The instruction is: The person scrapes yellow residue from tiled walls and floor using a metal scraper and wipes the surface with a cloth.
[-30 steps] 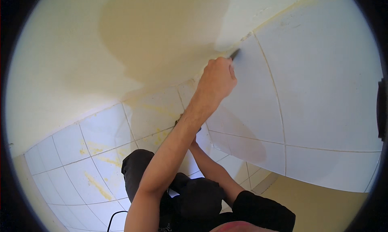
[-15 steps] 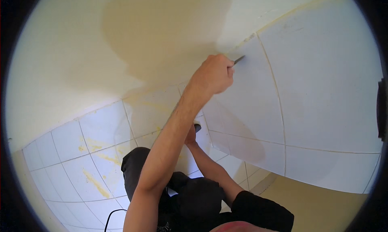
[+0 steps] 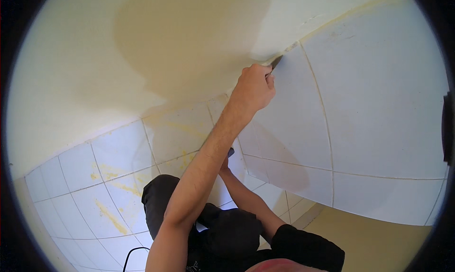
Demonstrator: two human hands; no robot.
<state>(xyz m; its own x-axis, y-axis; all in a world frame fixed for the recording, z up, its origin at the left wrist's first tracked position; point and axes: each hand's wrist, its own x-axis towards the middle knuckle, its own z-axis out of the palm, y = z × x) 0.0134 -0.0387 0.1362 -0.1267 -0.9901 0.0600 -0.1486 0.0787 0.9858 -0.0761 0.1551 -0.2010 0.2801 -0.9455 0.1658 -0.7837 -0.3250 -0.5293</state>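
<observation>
"Tool position?"
"Blade [image 3: 276,62]: clamped in the left hand [image 3: 257,86], tip near the white tile's [image 3: 291,106] upper edge. Presumably light, stiff; grasp behind the sharp end."
"Right hand [image 3: 224,165]?"
"At a dark object [image 3: 231,152]; grip hidden, cannot tell."

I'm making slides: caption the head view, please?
Left hand holds a blade near the top edge of the tiles; right hand, partly hidden, holds a dark object.
</observation>
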